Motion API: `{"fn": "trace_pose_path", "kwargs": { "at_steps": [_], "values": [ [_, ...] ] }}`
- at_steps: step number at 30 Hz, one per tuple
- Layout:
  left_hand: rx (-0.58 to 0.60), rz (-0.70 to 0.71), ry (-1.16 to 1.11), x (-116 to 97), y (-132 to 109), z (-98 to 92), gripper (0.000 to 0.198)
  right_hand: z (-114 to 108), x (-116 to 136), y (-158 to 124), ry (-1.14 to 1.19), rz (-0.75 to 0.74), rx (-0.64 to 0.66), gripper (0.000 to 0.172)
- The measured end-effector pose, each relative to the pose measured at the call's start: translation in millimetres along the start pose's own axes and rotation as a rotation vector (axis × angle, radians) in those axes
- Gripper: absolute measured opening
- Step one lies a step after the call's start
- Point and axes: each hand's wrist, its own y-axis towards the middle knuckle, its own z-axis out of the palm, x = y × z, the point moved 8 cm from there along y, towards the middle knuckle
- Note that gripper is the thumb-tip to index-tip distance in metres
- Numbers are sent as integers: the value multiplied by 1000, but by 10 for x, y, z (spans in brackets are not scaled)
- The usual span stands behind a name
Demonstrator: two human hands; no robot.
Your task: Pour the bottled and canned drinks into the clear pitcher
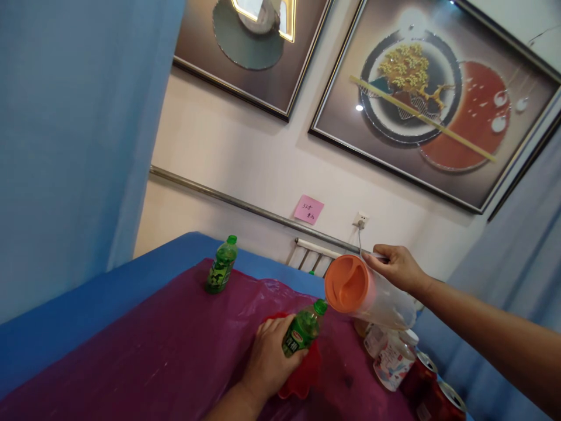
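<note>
My left hand point(268, 358) is wrapped round a small green bottle point(302, 331) with a green cap, over a red dish point(304, 374) on the magenta sheet. My right hand point(397, 266) grips the handle side of a clear pitcher point(385, 301) with an orange lid point(348, 283). The pitcher is tipped on its side in the air, lid facing me, just right of the bottle's cap. A little pale liquid lies in its lower wall.
A second green bottle point(222, 266) stands upright at the sheet's far left. White cups point(392, 356) and red cans point(432, 386) crowd the right edge. The magenta sheet point(153, 351) covers a blue table point(65, 316). Blue curtains hang on both sides; framed pictures hang on the wall.
</note>
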Motion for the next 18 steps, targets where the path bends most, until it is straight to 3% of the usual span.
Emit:
{"fn": "trace_pose_path", "kwargs": {
  "at_steps": [18],
  "values": [
    [30,-11,-7,15,5,32,61,-17,10,-20,-4,26,0,52]
  ]
}}
